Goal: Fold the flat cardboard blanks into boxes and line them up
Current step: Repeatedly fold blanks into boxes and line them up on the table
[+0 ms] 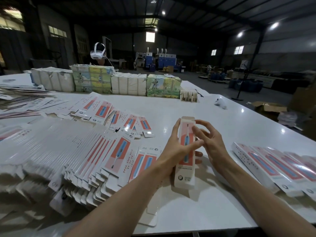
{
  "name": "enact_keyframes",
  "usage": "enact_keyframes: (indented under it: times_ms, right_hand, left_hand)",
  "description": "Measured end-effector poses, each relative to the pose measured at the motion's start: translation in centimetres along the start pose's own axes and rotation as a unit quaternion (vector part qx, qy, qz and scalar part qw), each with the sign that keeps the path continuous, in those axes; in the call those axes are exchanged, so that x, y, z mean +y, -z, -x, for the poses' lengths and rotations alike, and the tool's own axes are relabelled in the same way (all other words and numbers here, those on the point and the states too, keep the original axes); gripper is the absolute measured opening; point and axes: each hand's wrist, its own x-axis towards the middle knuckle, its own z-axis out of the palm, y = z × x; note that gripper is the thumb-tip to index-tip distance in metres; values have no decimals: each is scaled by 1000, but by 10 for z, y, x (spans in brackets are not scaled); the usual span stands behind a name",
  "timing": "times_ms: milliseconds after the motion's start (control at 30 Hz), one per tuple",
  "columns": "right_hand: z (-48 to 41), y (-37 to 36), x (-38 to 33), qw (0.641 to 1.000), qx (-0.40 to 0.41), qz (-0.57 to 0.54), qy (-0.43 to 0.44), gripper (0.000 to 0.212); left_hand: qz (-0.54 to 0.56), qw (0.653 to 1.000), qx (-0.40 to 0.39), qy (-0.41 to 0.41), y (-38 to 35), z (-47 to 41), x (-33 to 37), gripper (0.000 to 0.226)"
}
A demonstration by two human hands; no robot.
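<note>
White table [188, 106] under dim warehouse lights. Near its front edge the left hand [172, 151] grasps a half-formed box [185, 175] around the middle, thumb across the printed face and fingers behind. The box stands lengthwise out of the grip, its far end flap open beyond the fingertips. The right hand [212, 144] hovers just right of the grip, fingers spread and loose, clasping nothing; whether they touch the box is unclear. Flat blanks [71, 151] fan out left of the grip; finished boxes [273, 166] lie in a row to its right.
</note>
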Motion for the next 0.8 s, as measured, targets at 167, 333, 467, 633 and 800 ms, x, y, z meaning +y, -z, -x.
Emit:
enact_keyframes:
  times_ms: [167,333,467,633,800]
  right_hand:
    - [0,0,-1,999,-29,33,-5,29]
    - [1,-3,0,997,-46,65,12,18]
    - [-3,-1,3,999,21,47,-2,23]
    - [-11,8,8,998,41,51,-17,20]
    - [-10,13,5,999,13,36,-3,20]
  left_hand:
    - [-49,998,32,7,3,-2,0,95]
    - [-84,995,46,27,7,-3,-7,89]
    - [-79,995,26,52,5,-5,-8,95]
    - [-63,994,-38,80,2,-3,-5,92]
    - [-97,991,-37,86,2,-1,-3,90]
